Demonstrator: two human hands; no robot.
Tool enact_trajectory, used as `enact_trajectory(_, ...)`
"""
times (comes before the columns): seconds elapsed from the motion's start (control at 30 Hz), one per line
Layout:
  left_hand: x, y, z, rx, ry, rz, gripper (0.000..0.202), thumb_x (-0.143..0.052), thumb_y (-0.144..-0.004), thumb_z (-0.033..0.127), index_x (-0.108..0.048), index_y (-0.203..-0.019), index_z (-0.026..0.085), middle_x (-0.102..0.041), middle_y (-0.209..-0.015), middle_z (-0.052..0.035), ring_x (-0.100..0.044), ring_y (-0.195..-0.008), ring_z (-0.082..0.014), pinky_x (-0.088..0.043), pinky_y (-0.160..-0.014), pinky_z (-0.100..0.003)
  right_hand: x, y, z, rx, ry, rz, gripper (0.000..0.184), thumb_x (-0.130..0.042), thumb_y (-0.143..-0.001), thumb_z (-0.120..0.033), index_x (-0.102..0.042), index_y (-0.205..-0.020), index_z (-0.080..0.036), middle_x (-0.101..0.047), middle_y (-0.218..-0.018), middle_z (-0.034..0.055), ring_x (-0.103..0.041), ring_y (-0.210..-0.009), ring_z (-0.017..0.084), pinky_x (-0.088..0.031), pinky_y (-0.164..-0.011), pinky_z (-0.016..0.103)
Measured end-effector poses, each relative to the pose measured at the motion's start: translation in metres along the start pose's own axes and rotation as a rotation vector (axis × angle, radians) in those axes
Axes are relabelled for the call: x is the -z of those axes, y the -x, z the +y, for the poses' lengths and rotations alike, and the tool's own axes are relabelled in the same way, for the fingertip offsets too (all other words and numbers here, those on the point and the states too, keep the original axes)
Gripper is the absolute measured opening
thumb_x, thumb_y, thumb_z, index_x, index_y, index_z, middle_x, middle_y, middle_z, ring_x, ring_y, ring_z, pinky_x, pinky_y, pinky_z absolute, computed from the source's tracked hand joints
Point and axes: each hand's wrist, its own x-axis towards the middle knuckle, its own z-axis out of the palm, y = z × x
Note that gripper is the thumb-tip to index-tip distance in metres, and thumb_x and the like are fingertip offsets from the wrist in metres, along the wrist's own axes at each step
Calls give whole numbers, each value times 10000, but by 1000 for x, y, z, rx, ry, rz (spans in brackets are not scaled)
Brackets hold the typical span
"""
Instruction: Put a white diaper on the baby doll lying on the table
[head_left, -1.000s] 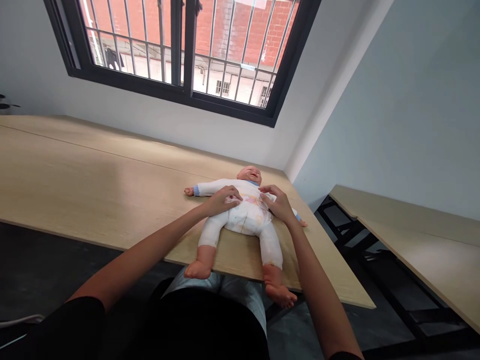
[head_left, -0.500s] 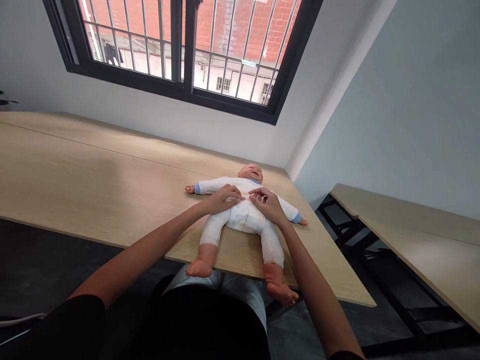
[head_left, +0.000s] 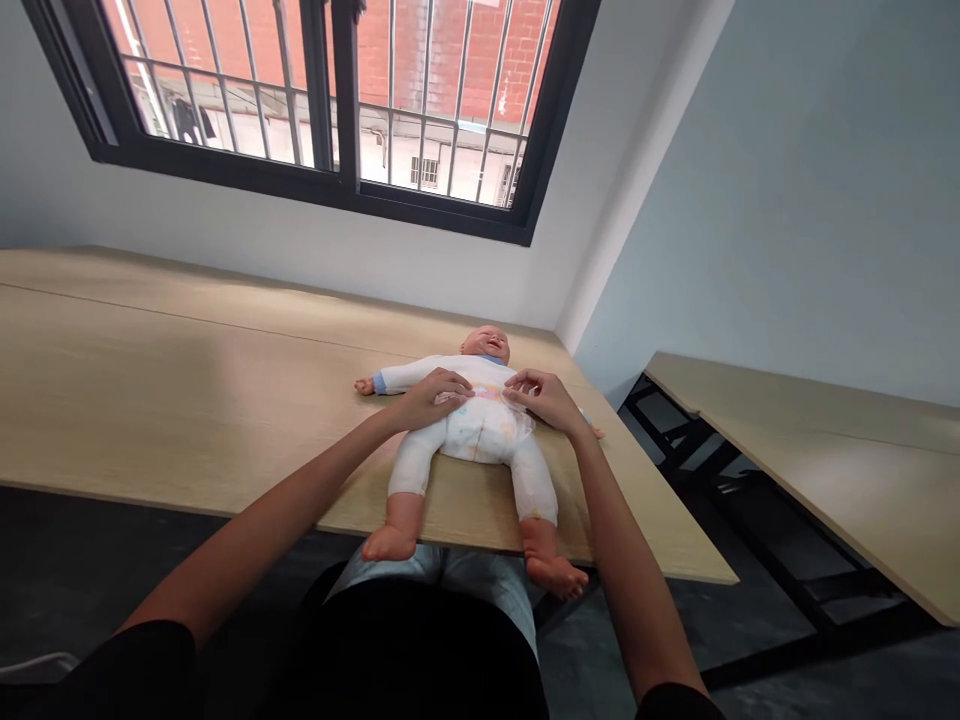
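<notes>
Baby doll (head_left: 469, 385) (in a diaper (head_left: 472, 435))

Barred window (head_left: 322, 100) above a wooden table (head_left: 187, 370), another table (head_left: 810, 440) beside

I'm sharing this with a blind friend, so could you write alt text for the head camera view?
Seen from a head-worn camera, a person's left hand and right hand rest at the waist of a white-clothed baby doll lying on its back on a pale wooden table. A barred window is set in the wall behind.
</notes>
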Motion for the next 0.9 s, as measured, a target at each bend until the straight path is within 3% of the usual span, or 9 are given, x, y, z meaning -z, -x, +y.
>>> enact_trajectory(0.1, -1, 0, 1, 0, -60, -60, 340, -465, -962, 367, -704, -1080, 158, -646, -1162, -83, -511, -1144, -224, -385, -1008, -367, -4, 1, -1, -17, -46, -141, 371, -737, -729, -442, -704, -897, -113, -655, -861, 52, -542, -749, 129, -405, -665, 246)
enact_trajectory(0.17, -2, 0, 0, 3, -84, -80, 351, -461, -962, 362, -699, -1109, 150, -646, -1170, -85, -506, -1146, -228, -383, -1012, -376, -8, 1, 0, -33, -87, -164, 371, -741, -728, -433, -692, -897, -107, -643, -838, 44, -532, -732, 118, -401, -655, 237)
enact_trajectory(0.33, -3, 1, 4, 33, 18, -27, 338, -525, -922, 395, -705, -1079, 155, -651, -1155, -90, -520, -1141, -225, -395, -996, -374, -16, 3, 3, -11, -110, -109, 344, -727, -733, -381, -662, -912, -94, -619, -810, 37, -508, -695, 110, -391, -629, 235)
enact_trajectory(0.53, 3, -2, 7, 355, 245, 198, 354, -575, -843, 471, -688, -915, 143, -669, -1033, -84, -585, -982, -200, -447, -774, -279, -10, 2, 3, 69, 25, 81, 313, -640, -798, -421, -666, -908, -129, -631, -811, 39, -519, -706, 133, -407, -642, 251)
enact_trajectory(0.63, 8, -3, -2, 468, 283, 317, 373, -544, -840, 490, -640, -885, 132, -653, -992, -86, -584, -867, -164, -448, -681, -243, -2, 2, 11, -30, 99, 239, 281, -602, -806, -417, -644, -857, -144, -654, -848, 55, -544, -732, 154, -418, -678, 271)
enact_trajectory(0.73, 10, 0, -12, 619, 325, 343, 345, -582, -807, 471, -591, -822, 126, -631, -910, -82, -571, -754, -138, -436, -616, -224, 3, 5, 27, -208, 191, 301, 266, -579, -813, -412, -611, -758, -154, -660, -844, 88, -563, -739, 188, -412, -695, 302)
enact_trajectory(0.83, 8, 3, -17, 784, 370, 270, 360, -638, -785, 461, -544, -738, 117, -589, -779, -70, -522, -627, -121, -391, -537, -218, -1, 9, 43, -383, 164, 161, 405, -515, -861, -477, -589, -638, -148, -628, -690, 115, -567, -593, 201, -423, -625, 323)
enact_trajectory(0.9, 6, 4, -17, 865, 406, 228, 364, -627, -821, 465, -556, -775, 110, -593, -813, -80, -524, -657, -126, -400, -547, -216, -7, 9, 50, -458, 106, 34, 481, -466, -884, -513, -549, -580, -151, -594, -603, 110, -543, -495, 194, -427, -562, 321)
